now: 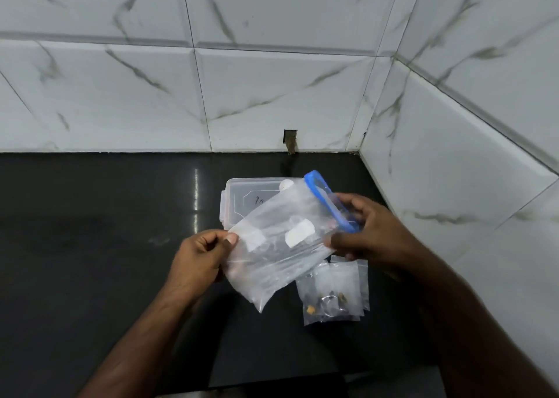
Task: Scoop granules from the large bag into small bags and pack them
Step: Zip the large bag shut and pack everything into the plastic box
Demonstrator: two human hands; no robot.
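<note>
Two hands: left hand pinches and right hand grips one large bag; small bags hold bits; one lidded box.

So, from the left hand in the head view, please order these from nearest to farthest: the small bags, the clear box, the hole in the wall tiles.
1. Clear box: just above the left hand, behind the large bag.
2. Small bags: to the right, flat on the counter.
3. Hole in the wall tiles: far back, at the wall's foot.
</note>
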